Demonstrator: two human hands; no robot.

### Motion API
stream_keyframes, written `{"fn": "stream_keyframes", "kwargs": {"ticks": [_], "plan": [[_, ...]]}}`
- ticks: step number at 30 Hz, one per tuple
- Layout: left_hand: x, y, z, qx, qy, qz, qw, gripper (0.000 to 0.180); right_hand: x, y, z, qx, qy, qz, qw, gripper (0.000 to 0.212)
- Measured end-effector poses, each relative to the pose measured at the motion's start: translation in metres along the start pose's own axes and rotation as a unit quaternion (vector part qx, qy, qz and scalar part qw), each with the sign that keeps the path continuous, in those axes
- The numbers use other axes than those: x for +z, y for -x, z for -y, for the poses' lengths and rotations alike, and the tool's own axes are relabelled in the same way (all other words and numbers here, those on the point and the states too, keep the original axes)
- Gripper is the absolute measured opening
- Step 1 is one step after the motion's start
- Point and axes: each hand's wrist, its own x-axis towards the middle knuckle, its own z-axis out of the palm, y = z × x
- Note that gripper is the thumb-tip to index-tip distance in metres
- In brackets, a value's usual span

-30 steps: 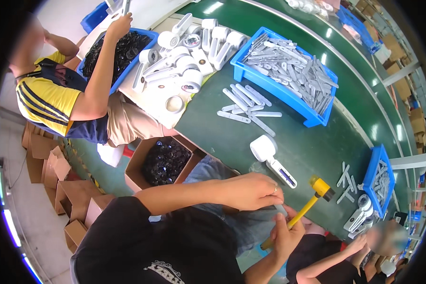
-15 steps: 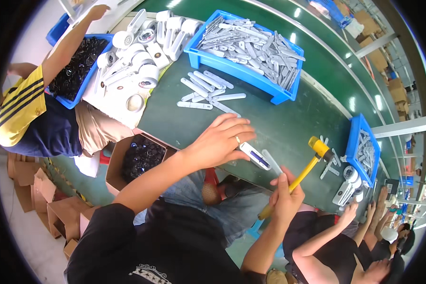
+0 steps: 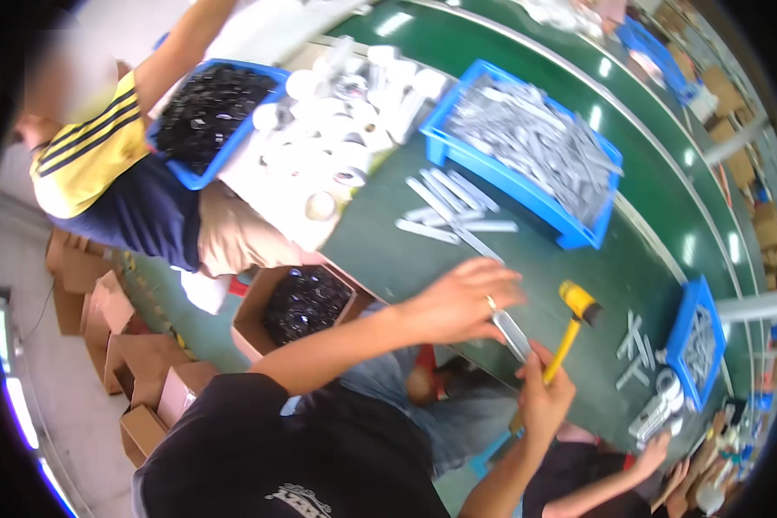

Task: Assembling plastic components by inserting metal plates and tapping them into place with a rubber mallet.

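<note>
Left hand [image 3: 462, 302] curled over one end of a flat grey metal strip [image 3: 513, 335], fingers bent loosely around it, thumb side hidden; the strip lies at the near edge of the green table [image 3: 596, 285], just this side of the big blue bin [image 3: 527, 164]. Right hand [image 3: 544, 397] closed in a fist on the yellow handle of a hammer [image 3: 570, 324]; yellow head with dark ends up above the strip, handle slanting down into the fist.

Containers: big blue bin full of grey metal strips, piled loose. Left of it, a second blue bin [image 3: 211, 121] packed with small black parts, sitting in front of a co-worker in a yellow-and-navy shirt [image 3: 104, 173]. Below that bin, an open cardboard box [image 3: 298, 306] on the floor, also holding black parts. Far right of the big bin, a smaller blue bin [image 3: 695, 345] with more grey metal pieces. Between the two left bins, a heap of white plastic housings [image 3: 345, 129] on a pale board.

Surface: loose metal strips [image 3: 453, 207] laid side by side just in front of the big bin; a few more strips and white pieces beside the small right bin. Green table runs diagonally with a pale stripe along it. Floor grey, stacked brown cartons [image 3: 104, 345] at left. Another person's hand [image 3: 656, 453] at lower right.
</note>
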Motion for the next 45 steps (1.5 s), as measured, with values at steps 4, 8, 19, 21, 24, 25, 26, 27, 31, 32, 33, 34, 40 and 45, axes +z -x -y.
{"fn": "stream_keyframes", "kwargs": {"ticks": [4, 8, 19, 21, 24, 25, 26, 27, 31, 32, 33, 34, 40, 45], "plan": [[0.0, 0.003, -0.002, 0.002, 0.003, -0.019, 1.0, 0.064, 0.001, 0.001, 0.006, 0.005, -0.017, 0.017, 1.0, 0.021], [0.0, 0.005, -0.001, 0.009, 0.01, -0.02, 1.0, 0.063, 0.002, -0.003, 0.002, -0.004, -0.03, 0.033, 0.999, 0.022], [-0.034, 0.002, 0.009, 0.005, 0.051, -0.074, 0.996, 0.056, -0.006, -0.014, -0.008, 0.001, -0.028, 0.074, 0.997, 0.025], [-0.086, 0.001, 0.036, -0.025, -0.013, -0.138, 0.99, 0.055, -0.008, -0.012, -0.006, 0.012, -0.029, 0.07, 0.997, 0.025], [-0.159, 0.017, 0.11, -0.217, -0.117, -0.352, 0.903, 0.05, -0.006, -0.01, -0.004, 0.007, -0.047, 0.077, 0.996, 0.025], [-0.189, 0.028, 0.147, -0.175, -0.282, -0.395, 0.856, 0.051, -0.005, -0.01, -0.004, 0.004, -0.05, 0.08, 0.996, 0.025], [-0.221, 0.028, 0.162, -0.271, -0.291, -0.352, 0.848, 0.056, -0.007, -0.01, -0.006, 0.005, -0.047, 0.074, 0.996, 0.026], [-0.238, 0.037, 0.181, -0.267, -0.378, -0.383, 0.799, 0.061, -0.005, -0.01, -0.006, 0.002, -0.044, 0.078, 0.996, 0.026], [-0.277, 0.044, 0.207, -0.408, -0.379, -0.287, 0.78, 0.091, -0.006, -0.01, -0.009, -0.013, -0.049, 0.076, 0.996, 0.026], [-0.282, 0.038, 0.2, -0.48, -0.332, -0.247, 0.774, 0.093, -0.005, -0.009, -0.009, -0.011, -0.045, 0.075, 0.996, 0.026], [-0.283, 0.042, 0.209, -0.478, -0.351, -0.238, 0.769, 0.085, -0.005, -0.01, -0.009, -0.008, -0.041, 0.074, 0.996, 0.026], [-0.288, 0.042, 0.21, -0.477, -0.351, -0.241, 0.769, 0.085, -0.004, -0.01, -0.008, -0.011, -0.04, 0.074, 0.996, 0.026], [-0.291, 0.033, 0.189, -0.465, -0.241, -0.241, 0.817, 0.067, -0.002, -0.009, -0.008, -0.005, -0.044, 0.067, 0.997, 0.027], [-0.305, 0.052, 0.224, -0.314, -0.361, -0.355, 0.803, 0.057, -0.002, -0.008, -0.009, 0.014, -0.1, 0.065, 0.993, 0.028]]}}
